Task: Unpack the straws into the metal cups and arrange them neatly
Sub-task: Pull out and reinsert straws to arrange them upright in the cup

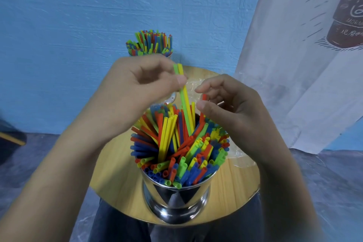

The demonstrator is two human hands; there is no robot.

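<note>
The arranging step seems in hand: above the metal cup of splayed straws on the bench, the left hand pinches a green-and-yellow pair, the right hand curls by a red straw, grip unclear; next, probably seating them upright.

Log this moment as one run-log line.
left hand pinches two straws | right hand by red straw | near cup packed

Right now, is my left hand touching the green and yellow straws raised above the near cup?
Touching. The head view shows the left hand pinching the green and yellow straws between thumb and fingers.
</note>
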